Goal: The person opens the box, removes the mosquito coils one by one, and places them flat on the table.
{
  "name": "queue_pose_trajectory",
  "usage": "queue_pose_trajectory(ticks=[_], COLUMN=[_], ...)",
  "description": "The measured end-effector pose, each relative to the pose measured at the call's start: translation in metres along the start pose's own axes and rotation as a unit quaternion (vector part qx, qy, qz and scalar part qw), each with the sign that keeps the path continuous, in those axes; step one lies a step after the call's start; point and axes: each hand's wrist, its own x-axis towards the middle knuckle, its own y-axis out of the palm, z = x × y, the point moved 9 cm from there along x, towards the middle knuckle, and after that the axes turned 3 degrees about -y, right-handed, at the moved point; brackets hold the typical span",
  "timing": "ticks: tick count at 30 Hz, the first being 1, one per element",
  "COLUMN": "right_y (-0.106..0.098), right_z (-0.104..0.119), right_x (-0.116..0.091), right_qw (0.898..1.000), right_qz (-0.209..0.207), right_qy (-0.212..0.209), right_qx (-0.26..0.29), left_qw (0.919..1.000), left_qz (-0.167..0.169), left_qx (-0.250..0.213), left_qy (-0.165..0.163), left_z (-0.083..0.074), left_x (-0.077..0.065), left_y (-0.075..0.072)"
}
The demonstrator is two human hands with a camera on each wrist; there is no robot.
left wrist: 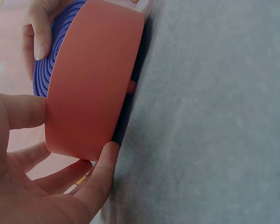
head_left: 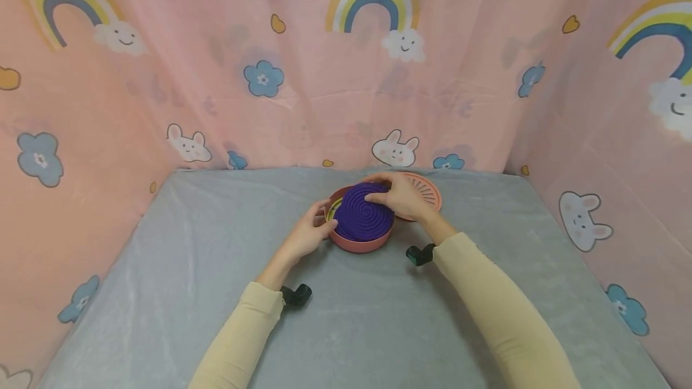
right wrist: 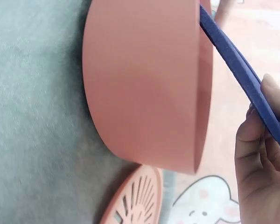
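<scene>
A purple spiral mosquito coil point(head_left: 363, 212) is tilted over a round terracotta-pink box point(head_left: 361, 247), its lower edge inside the rim. My right hand point(head_left: 402, 197) pinches the coil's far right edge between thumb and fingers; the right wrist view shows the coil point(right wrist: 242, 70) edge-on, raised out of the box on that side. At the box's left side my left hand point(head_left: 308, 233) grips the wall, thumb at the rim and fingers spread along the side point(left wrist: 84, 93). Something yellow-green point(head_left: 335, 205) shows inside the box, mostly hidden under the coil.
A slotted pink lid point(head_left: 427, 191) lies on the grey cloth-covered table point(head_left: 357, 317) behind and right of the box. Black wrist camera mounts point(head_left: 297, 295) stick out below both wrists. A pink patterned curtain point(head_left: 324, 119) hangs around the table's back and sides.
</scene>
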Motion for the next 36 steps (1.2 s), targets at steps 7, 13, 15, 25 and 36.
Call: queue_pose_trajectory(ticks=[7, 13, 15, 25, 36], right_y=[-0.019, -0.039, -0.045, -0.076, -0.107], right_z=[0.002, 0.002, 0.0, -0.015, -0.045], right_x=[-0.006, -0.015, -0.018, -0.036, -0.064], right_qw=[0.999, 0.998, 0.998, 0.997, 0.995], right_qz=[-0.011, -0.024, -0.03, -0.061, -0.084], right_qy=[-0.007, -0.01, -0.014, 0.012, 0.044], right_qx=[0.048, 0.052, 0.053, 0.035, 0.01], left_qw=[0.9999, 1.0, 1.0, 0.9999, 1.0], left_qz=[0.002, 0.001, 0.002, 0.002, 0.003], left_qx=[-0.007, -0.006, -0.005, -0.012, -0.007], left_qy=[0.007, 0.001, -0.002, 0.0, 0.0], left_z=[-0.003, -0.004, -0.004, -0.002, -0.001], left_x=[-0.002, -0.003, -0.003, 0.0, 0.0], left_y=[0.0, 0.0, 0.0, 0.0, 0.001])
